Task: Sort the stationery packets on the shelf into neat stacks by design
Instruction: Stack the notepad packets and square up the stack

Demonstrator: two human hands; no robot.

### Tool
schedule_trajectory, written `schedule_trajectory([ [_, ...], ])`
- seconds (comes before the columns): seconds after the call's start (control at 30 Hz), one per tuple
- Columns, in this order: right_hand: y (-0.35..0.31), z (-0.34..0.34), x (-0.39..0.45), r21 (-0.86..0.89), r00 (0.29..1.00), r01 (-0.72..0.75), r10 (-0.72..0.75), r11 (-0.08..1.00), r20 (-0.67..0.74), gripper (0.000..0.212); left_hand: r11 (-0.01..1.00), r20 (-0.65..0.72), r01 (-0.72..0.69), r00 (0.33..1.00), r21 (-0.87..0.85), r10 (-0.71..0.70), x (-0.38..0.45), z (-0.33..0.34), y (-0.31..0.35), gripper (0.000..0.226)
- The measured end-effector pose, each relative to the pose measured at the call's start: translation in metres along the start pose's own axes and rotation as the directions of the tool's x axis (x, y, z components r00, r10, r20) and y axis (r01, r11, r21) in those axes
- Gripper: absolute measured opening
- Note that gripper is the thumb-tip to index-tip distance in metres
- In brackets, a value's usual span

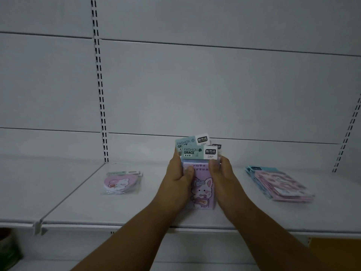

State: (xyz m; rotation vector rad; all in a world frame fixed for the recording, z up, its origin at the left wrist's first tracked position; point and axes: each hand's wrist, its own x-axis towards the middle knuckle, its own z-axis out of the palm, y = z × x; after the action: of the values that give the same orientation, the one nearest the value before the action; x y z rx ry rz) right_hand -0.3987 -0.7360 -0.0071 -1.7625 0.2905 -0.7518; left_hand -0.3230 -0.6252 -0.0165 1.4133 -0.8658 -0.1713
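White shelf (pixel 136 208): hands grip lilac bunny packets (pixel 201 190), mint header cards.

Shelf (pixel 136 210) runs left to right, back panel (pixel 195 85) behind it. Packets (pixel 201 184) at centre, between left hand (pixel 178 173) and right hand (pixel 220 170), lower end on shelf, header cards fanned at the far end. Round packet (pixel 120 182) lies on shelf well to the left. Stack (pixel 279 184) lies on shelf well to the right.
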Motion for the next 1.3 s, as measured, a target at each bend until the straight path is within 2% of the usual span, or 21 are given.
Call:
schedule_trajectory([
  [0.13, 0.0, 0.006, 0.004, 0.1, 1.0, 0.025, -0.024, 0.995, -0.013, 0.064, 0.999, -0.017, -0.032, 0.999, -0.028, 0.032, 0.0, 0.002, 0.002, 0.049],
  [0.2, 0.003, 0.009, 0.004, 0.148, 1.0, -0.009, 0.007, 0.989, 0.016, 0.069, 0.997, -0.063, -0.014, 0.998, -0.08, 0.009, 0.001, 0.0, 0.004, 0.049],
  [0.27, 0.007, 0.008, 0.005, 0.167, 1.0, -0.03, 0.029, 0.985, 0.01, 0.053, 0.993, -0.131, 0.019, 0.991, -0.12, -0.035, 0.002, -0.002, 0.002, 0.047],
  [0.33, 0.006, 0.004, 0.006, 0.184, 0.997, -0.041, 0.052, 0.982, -0.054, 0.035, 0.995, -0.164, 0.038, 0.985, -0.092, -0.053, 0.002, -0.002, -0.001, 0.04],
  [0.5, 0.011, -0.003, 0.015, 0.27, 0.967, -0.135, 0.186, 0.953, -0.172, 0.032, 1.0, -0.212, 0.018, 0.977, 0.019, -0.014, 0.0, -0.002, -0.004, 0.033],
  [0.6, 0.016, -0.002, 0.02, 0.25, 0.957, -0.1, 0.162, 0.963, -0.24, 0.029, 0.998, -0.239, 0.036, 0.971, 0.045, -0.024, 0.0, -0.005, -0.004, 0.021],
  [0.67, 0.016, 0.002, 0.022, 0.274, 0.966, -0.092, 0.152, 0.957, -0.207, 0.026, 0.995, -0.208, 0.047, 0.978, 0.093, -0.027, 0.0, -0.003, -0.005, 0.022],
  [0.73, 0.012, 0.007, 0.02, 0.402, 0.982, -0.113, 0.164, 0.909, -0.096, 0.029, 0.991, -0.173, 0.029, 0.985, 0.129, -0.007, 0.001, 0.001, -0.005, 0.028],
  [0.8, 0.008, 0.006, 0.017, 0.567, 0.973, -0.202, 0.232, 0.798, 0.021, 0.049, 0.99, -0.153, 0.003, 0.988, 0.139, 0.019, 0.001, 0.004, -0.004, 0.042],
  [0.87, 0.006, 0.005, 0.015, 0.626, 0.968, -0.246, 0.225, 0.74, 0.114, 0.062, 0.995, -0.135, 0.005, 0.991, 0.101, 0.009, 0.001, 0.005, -0.003, 0.05],
  [0.93, 0.005, 0.006, 0.012, 0.557, 0.976, -0.215, 0.165, 0.802, 0.14, 0.061, 0.996, -0.127, 0.035, 0.992, 0.078, -0.025, 0.002, 0.006, 0.0, 0.058],
  [1.0, 0.004, 0.008, 0.013, 0.354, 0.998, -0.066, 0.053, 0.933, 0.047, 0.051, 0.991, -0.172, 0.064, 0.984, 0.114, -0.044, 0.004, 0.006, 0.005, 0.063],
  [1.07, 0.002, 0.006, 0.014, 0.168, 0.998, 0.051, -0.044, 0.984, -0.048, 0.031, 0.992, -0.221, 0.048, 0.975, 0.116, -0.021, 0.006, 0.005, 0.007, 0.055],
  [1.1, 0.004, 0.004, 0.013, 0.118, 0.996, 0.078, -0.072, 0.99, -0.052, 0.026, 0.992, -0.23, 0.033, 0.973, 0.118, -0.005, 0.006, 0.006, 0.007, 0.049],
  [1.2, 0.009, -0.002, 0.005, 0.046, 0.997, 0.053, -0.055, 0.998, 0.053, 0.019, 0.995, -0.203, 0.038, 0.979, 0.091, -0.019, 0.0, 0.003, 0.005, 0.037],
  [1.3, 0.013, -0.009, 0.0, -0.014, 0.989, 0.079, -0.077, 0.997, 0.128, 0.024, 0.991, -0.069, 0.112, 0.992, 0.072, -0.107, -0.008, 0.0, 0.004, 0.027],
])
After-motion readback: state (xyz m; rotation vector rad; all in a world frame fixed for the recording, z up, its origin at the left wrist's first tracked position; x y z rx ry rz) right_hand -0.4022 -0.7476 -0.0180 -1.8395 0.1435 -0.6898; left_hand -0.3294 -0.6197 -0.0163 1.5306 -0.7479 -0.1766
